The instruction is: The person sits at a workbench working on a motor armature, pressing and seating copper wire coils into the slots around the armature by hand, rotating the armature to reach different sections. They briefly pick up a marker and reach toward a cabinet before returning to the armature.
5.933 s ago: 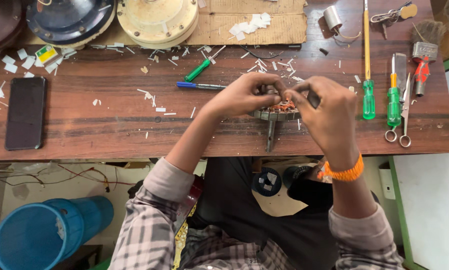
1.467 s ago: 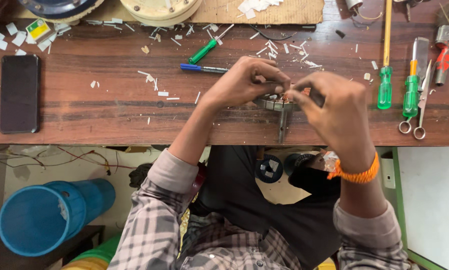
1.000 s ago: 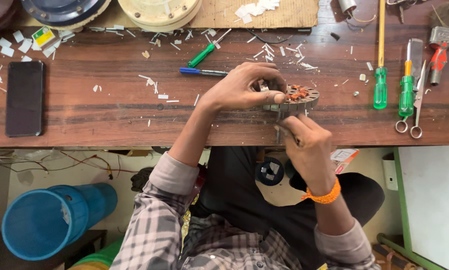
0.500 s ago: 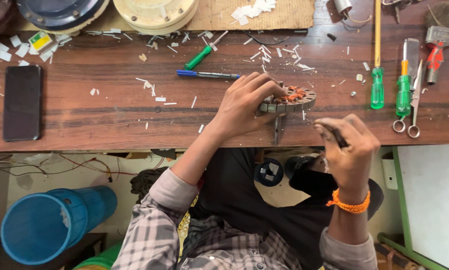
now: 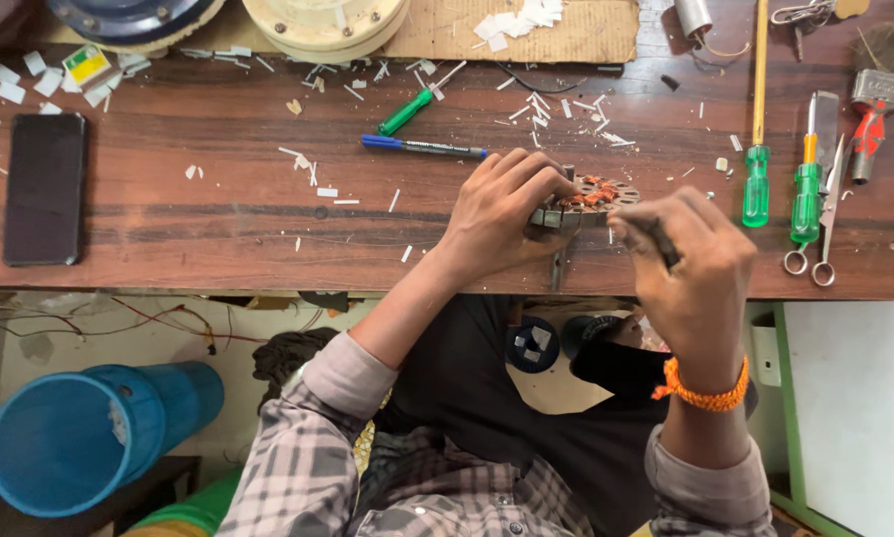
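Back beside the stator (image 5: pixel 591 199) comes the right hand (image 5: pixel 691 264), grip pinching a dark tool (image 5: pixel 661 242).

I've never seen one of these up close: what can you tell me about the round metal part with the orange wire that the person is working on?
The round metal part is a grey slotted ring, with orange-copper wire coils showing in its top. It sits at the near edge of the wooden workbench, apparently on a short metal stem pointing down. The left hand grips its left side; the right hand, holding a thin dark tool, is at its right rim.

A round metal stator (image 5: pixel 594 199) with orange copper windings lies flat at the table edge.
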